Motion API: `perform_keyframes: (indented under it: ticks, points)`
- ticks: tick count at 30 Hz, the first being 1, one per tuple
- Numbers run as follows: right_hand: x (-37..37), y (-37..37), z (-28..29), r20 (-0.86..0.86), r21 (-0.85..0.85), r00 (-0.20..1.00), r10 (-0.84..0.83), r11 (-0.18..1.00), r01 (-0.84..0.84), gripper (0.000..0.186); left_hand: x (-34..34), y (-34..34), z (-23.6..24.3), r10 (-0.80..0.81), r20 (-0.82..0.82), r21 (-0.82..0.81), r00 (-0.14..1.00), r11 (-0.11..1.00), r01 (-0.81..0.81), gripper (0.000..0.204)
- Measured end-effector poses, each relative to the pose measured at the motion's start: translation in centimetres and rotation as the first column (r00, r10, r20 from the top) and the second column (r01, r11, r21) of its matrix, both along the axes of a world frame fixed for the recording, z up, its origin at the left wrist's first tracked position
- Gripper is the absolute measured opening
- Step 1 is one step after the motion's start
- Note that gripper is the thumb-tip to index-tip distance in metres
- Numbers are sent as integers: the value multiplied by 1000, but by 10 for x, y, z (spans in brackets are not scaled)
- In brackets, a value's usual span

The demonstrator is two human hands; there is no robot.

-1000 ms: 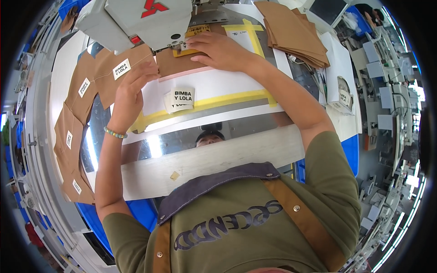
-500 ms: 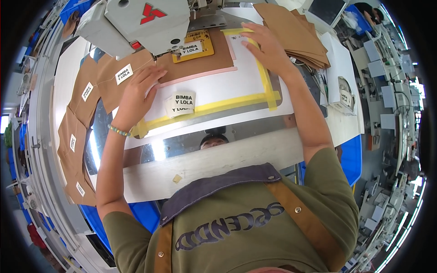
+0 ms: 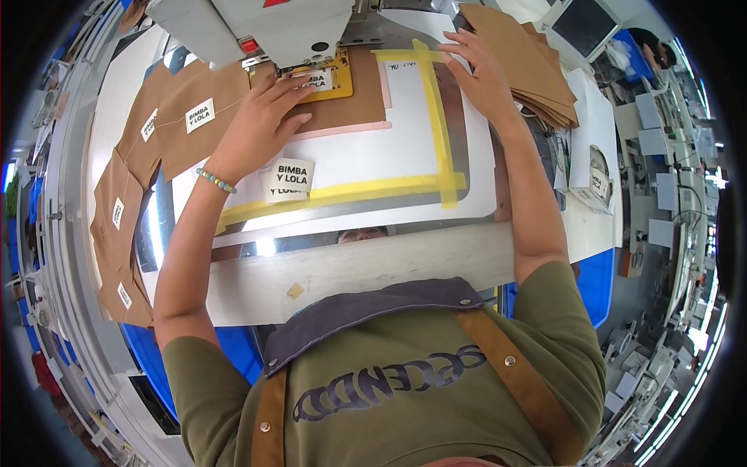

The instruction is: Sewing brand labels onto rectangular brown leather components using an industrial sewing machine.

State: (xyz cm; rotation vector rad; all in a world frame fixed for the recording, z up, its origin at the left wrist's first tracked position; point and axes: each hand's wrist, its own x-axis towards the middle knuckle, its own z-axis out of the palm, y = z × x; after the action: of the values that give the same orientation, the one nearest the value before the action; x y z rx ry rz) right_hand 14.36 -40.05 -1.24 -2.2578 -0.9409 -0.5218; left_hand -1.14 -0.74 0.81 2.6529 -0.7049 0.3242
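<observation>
- Beside the sewing-machine head [image 3: 299, 35]: brown panel [image 3: 366, 105] lies along pink edge strips [image 3: 350, 129]; yellow template [image 3: 344, 84] frames white label [image 3: 324, 80].
- Left hand [image 3: 261, 128]: extended over template, ungripping; pressure cannot be told.
- Right hand [image 3: 484, 82]: loose, empty, near yellow tape [image 3: 443, 132].
- Advisable: panel flush, template steady, fingertips clear.

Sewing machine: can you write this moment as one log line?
sewing machine: by yellow frame | left hand: fingers at frame | right hand: open beside brown pile | white label: in frame

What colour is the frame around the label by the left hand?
The label frame is yellow, clearest in the head view.
</observation>
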Motion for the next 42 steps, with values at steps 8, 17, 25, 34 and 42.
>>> perform_keyframes:
  ticks: [8, 17, 25, 34, 42]
  points:
    - [-1, 2, 0, 30, -56, 1000, 2, 998, 0, 28, 7, -1, -3, 40, -73, 13, 997, 999, -39, 39]
    - [2, 2, 2, 42, -28, 999, 9, 1000, -7, 24, 11, 0, 2, 34, -85, 51, 996, 998, -30, 38]
    - [2, 0, 1, 48, -6, 999, -1, 1000, 2, 21, 11, 1, -2, 8, -55, 80, 998, 997, -3, 41]
    - [1, 3, -1, 59, 14, 998, -13, 1000, 12, 19, 21, 4, -6, 39, -79, 34, 996, 999, -36, 42]
    - [-4, 7, 1, 91, 10, 996, -13, 1000, 12, 19, 26, 5, -2, 110, -114, -19, 987, 993, -113, 45]
